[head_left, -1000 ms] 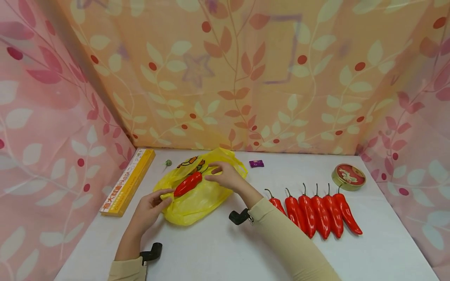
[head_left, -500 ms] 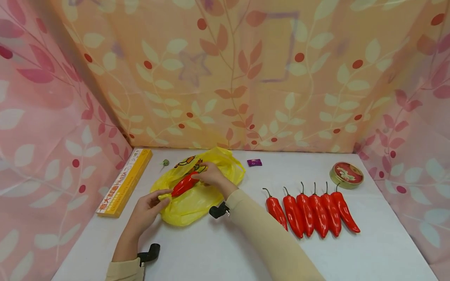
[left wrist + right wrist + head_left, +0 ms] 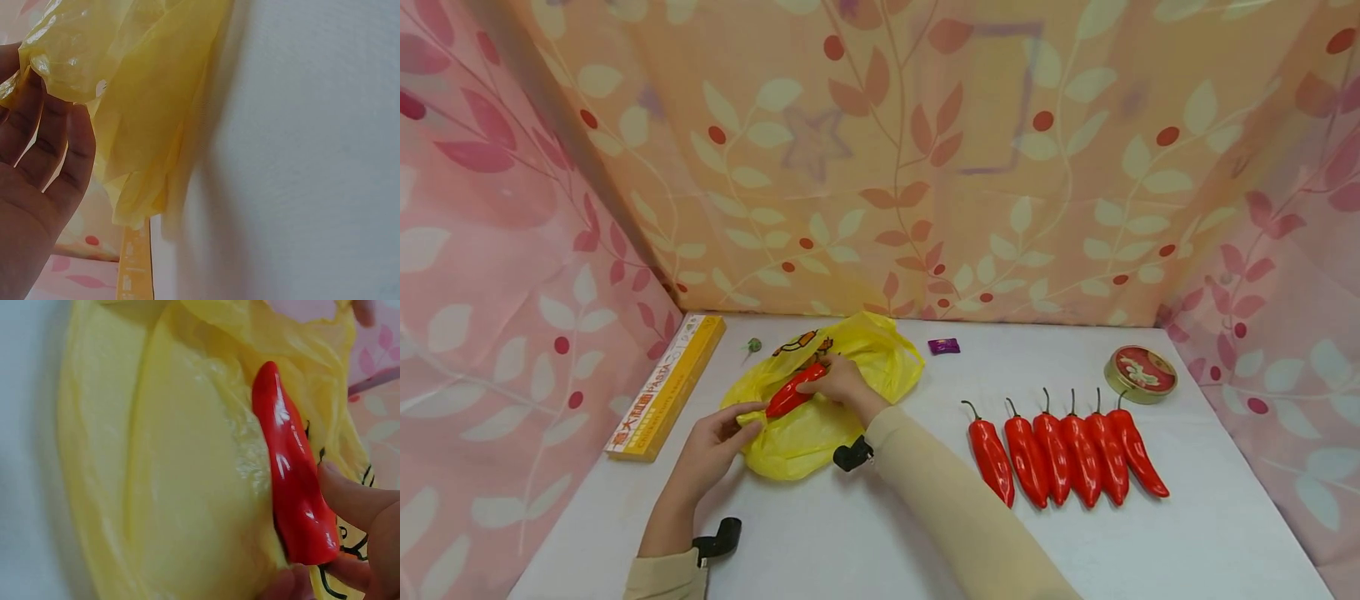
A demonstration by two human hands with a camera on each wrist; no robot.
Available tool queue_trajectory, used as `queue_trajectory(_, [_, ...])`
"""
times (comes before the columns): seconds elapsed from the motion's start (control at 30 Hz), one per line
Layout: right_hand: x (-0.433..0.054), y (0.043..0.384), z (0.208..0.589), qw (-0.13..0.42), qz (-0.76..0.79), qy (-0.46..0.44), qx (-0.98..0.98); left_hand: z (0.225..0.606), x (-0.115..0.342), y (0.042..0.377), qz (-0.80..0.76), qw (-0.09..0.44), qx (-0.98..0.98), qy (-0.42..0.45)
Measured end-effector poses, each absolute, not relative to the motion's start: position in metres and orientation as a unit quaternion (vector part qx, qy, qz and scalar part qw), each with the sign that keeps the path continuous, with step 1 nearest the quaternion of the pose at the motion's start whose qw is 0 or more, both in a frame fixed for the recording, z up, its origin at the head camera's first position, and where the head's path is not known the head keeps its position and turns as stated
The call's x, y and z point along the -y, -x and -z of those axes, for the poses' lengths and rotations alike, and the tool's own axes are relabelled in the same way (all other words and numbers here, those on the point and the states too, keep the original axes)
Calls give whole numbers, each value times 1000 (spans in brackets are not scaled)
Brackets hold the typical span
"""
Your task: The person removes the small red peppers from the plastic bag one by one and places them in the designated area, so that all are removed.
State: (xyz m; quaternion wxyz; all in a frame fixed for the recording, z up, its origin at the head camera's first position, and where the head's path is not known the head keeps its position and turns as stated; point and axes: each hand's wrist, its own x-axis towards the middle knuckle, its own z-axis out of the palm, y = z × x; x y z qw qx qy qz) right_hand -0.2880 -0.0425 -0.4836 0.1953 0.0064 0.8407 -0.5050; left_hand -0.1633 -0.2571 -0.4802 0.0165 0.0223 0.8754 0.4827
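A yellow plastic bag [image 3: 797, 446] with dark printed drawings lies spread on the white table, left of the middle. On it is a glossy red chili pepper [image 3: 290, 475], its stem end toward my right hand [image 3: 842, 385]. In the right wrist view the thumb [image 3: 350, 494] lies along the pepper's side and the other fingers curl under its stem end, gripping it. My left hand [image 3: 715, 442] pinches the bag's near left edge, close to the pepper's tip. The left wrist view shows the bag film [image 3: 150, 100] hanging from those fingers.
Several red chili peppers [image 3: 1084, 458] lie in a row at the right. A round tin [image 3: 1142, 373] stands behind them. A yellow pasta box [image 3: 666, 387] lies at the left, a small green lollipop [image 3: 754, 344] and a purple wrapped packet [image 3: 943, 346] at the back.
My right hand has moved left and down from above the bag and taken hold of the pepper's stem end. The left hand still pinches the bag in about the same place.
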Motion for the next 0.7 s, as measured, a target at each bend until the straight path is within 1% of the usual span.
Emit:
queue_trajectory(0.2, [46,286,484,178,497,-23,-849,482,258,164,-476,8,-879,-28])
queue_trajectory(0.37, [39,283,474,168,542,-27,-823,481,257,163,-487,10,-873,-30])
queue_trajectory(0.57, [26,276,464,173,615,2,-769,480,257,163,-493,17,-870,-26])
queue_trajectory(0.7, [14,272,459,179,636,26,-750,482,257,164,-489,19,-872,-20])
